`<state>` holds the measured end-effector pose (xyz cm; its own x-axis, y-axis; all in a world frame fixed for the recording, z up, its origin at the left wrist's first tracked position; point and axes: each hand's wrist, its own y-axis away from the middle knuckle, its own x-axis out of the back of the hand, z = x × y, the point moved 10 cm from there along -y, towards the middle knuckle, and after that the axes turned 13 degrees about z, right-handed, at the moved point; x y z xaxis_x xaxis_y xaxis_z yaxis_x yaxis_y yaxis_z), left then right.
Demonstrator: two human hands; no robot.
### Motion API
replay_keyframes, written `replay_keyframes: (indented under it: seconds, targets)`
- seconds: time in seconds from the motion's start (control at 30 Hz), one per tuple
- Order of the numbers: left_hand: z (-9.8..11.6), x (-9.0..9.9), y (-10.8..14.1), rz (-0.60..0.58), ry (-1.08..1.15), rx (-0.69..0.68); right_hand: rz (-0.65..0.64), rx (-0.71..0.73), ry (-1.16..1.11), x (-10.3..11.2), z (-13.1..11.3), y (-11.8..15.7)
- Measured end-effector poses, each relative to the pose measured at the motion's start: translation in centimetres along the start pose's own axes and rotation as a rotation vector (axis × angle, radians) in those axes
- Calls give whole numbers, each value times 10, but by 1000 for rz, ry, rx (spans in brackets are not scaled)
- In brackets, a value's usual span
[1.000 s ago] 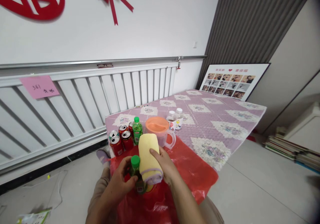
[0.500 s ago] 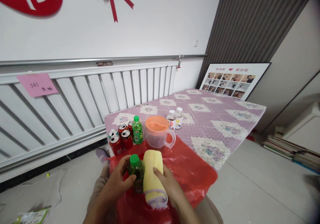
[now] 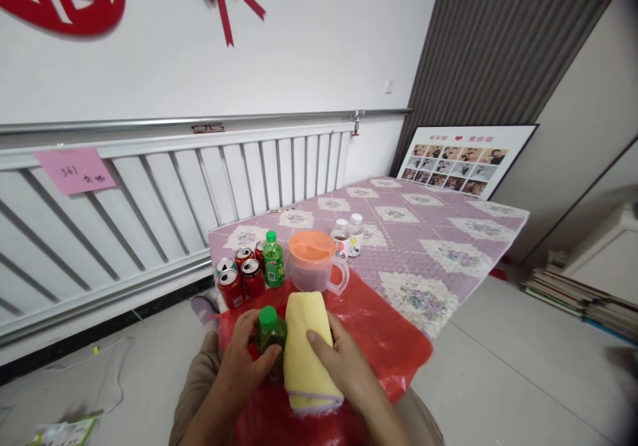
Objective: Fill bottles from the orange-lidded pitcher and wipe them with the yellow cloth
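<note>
My left hand (image 3: 249, 353) is wrapped round a green-capped plastic bottle (image 3: 270, 326) that stands upright near me. My right hand (image 3: 339, 353) grips a folded yellow towel (image 3: 306, 349) with a pale purple edge, the thumb on its face and the fingers along its right side. The towel is right beside the bottle. Both are over a red plastic sheet (image 3: 383, 346) at the near end of the table. Beyond my hands stands a clear plastic jug (image 3: 310, 276) with an orange lid. The bottle's lower part is partly hidden by my thumb.
Several opened drink cans (image 3: 232, 289) and a second green-capped bottle (image 3: 274, 260) stand at the left. Two white-capped small bottles (image 3: 355, 235) are behind the jug. A purple floral cloth (image 3: 399, 233) covers the table, with a white radiator (image 3: 279, 173) along the wall.
The towel's lower end has gone from rolled to flatter and wider, and my right hand has shifted slightly right with it. My left hand stays on the bottle, its thumb slightly shifted.
</note>
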<state>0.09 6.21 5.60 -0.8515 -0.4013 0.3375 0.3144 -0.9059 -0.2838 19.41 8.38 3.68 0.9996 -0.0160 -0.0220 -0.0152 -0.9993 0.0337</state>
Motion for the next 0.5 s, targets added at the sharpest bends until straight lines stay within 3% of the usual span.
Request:
replay_keyframes:
  seconds: [0.1, 0.2, 0.37, 0.5]
  targets:
    - [6, -4, 0, -51, 4, -19, -53, -86, -171, -10, -5, 4]
    - [7, -7, 0, -95, 37, -22, -44, -135, -213, -14, 6, 4]
    - [-8, -6, 0, -80, 165, 74, 5, -163, -109, -9, 46, -2]
    - [-9, -8, 1, -83, 180, 74, 10, -91, 97, 1, 58, -4]
